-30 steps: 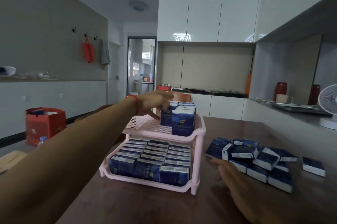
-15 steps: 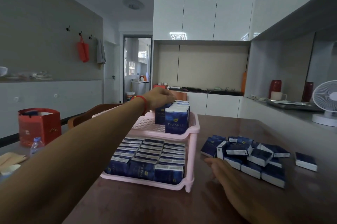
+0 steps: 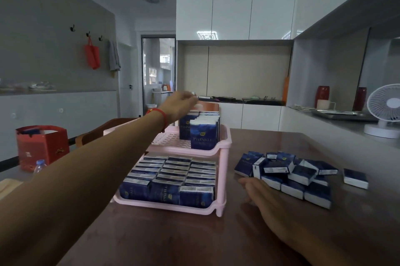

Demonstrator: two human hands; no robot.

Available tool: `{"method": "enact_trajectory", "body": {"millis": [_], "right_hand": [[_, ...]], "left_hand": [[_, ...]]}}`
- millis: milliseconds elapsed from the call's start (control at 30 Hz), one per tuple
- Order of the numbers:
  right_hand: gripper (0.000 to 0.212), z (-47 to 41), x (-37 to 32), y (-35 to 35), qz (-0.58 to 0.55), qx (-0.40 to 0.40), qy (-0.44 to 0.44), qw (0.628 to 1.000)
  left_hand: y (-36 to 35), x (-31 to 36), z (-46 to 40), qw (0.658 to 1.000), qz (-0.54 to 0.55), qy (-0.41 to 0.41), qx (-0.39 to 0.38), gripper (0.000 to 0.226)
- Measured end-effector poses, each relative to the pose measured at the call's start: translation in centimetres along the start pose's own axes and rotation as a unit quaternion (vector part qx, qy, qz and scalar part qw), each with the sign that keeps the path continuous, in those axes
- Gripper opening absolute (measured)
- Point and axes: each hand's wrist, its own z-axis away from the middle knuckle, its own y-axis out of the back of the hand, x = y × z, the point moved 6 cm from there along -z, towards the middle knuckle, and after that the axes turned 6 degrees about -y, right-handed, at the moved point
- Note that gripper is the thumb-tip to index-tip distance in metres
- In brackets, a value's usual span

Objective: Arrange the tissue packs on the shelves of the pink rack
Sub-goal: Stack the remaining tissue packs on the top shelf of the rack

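Hands are working apart: left hand is hovering over the upright packs on the pink rack's top shelf, fingers loosely curled, whether pinching anything cannot be told; right hand is lying flat and empty on the counter just beside the loose pile of tissue packs. Lower shelf is sitting full of packs. Packs are looking light, soft-sided and slightly slick in wrap, best pinched across the narrow faces; front label is reading "TWINKLE".
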Motion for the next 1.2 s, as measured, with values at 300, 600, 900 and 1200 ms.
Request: {"method": "enact_trajectory", "body": {"millis": [300,600,900,1200], "right_hand": [[0.023,-0.8,0.5,4.4,0.129,0.175,0.007,0.976],[0.064,1.3,7.3,12.6,0.337,0.129,-0.285,0.888],[0.029,1.5,5.7,16.8,0.144,0.08,-0.188,0.968],[0.032,3.2,-0.3,9.8,-0.114,-0.155,-0.15,0.97]], "left_hand": [[2.0,9.0,15.5,0.892,0.018,-0.284,0.35,0.015],[-17.1,7.7,21.1,0.952,0.0,-0.301,-0.061,0.039],[-18.1,4.4,20.1,0.967,0.058,-0.208,-0.132,0.039],[-18.9,3.0,19.1,0.976,0.13,-0.099,-0.145,0.052]]}}
